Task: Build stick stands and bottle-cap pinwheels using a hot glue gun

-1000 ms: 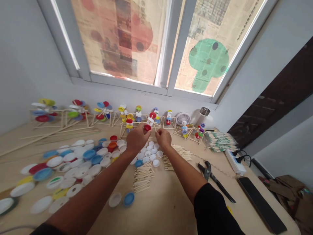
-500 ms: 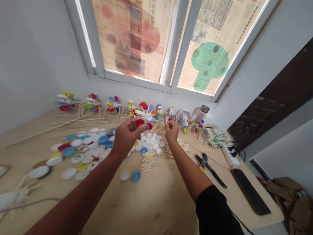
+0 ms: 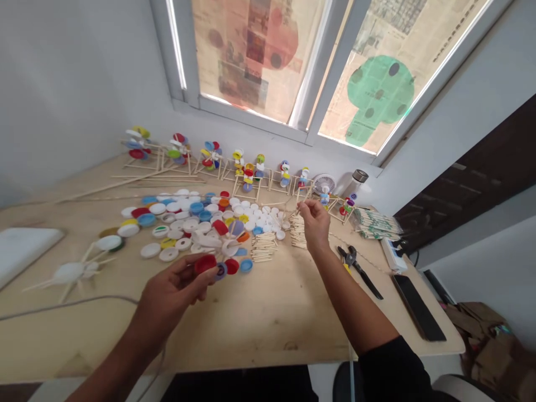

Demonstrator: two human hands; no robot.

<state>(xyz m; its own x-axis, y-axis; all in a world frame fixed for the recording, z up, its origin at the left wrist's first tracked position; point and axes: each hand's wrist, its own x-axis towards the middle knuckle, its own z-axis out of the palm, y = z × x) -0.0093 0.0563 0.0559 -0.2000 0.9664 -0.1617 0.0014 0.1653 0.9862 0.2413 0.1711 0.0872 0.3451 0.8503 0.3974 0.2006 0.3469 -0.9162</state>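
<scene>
My left hand (image 3: 176,287) is closed on a pinwheel of coloured bottle caps (image 3: 228,245), thumb and fingers pinching its red and purple caps. The wheel hangs over loose caps on the table, slightly blurred. My right hand (image 3: 315,223) is in a pinch further back, above a bundle of short wooden sticks (image 3: 298,231). What its fingertips hold, if anything, is too small to make out. Between the hands lies a second pile of short sticks (image 3: 263,247), with white caps (image 3: 268,216) behind it. A single blue cap (image 3: 247,265) lies right of the wheel.
Several cap wheels on stick frames (image 3: 210,156) line the wall, with a small fan (image 3: 324,184) and a bottle (image 3: 355,183). At right lie pliers (image 3: 360,271), a phone (image 3: 419,307), a power strip (image 3: 393,255). A white stick hub (image 3: 69,273) and a cable (image 3: 104,297) are left.
My left hand has brought the cap wheel down and left, nearer to me and away from the stands. My right hand stays pinched near the stick bundle. The camera view has shifted.
</scene>
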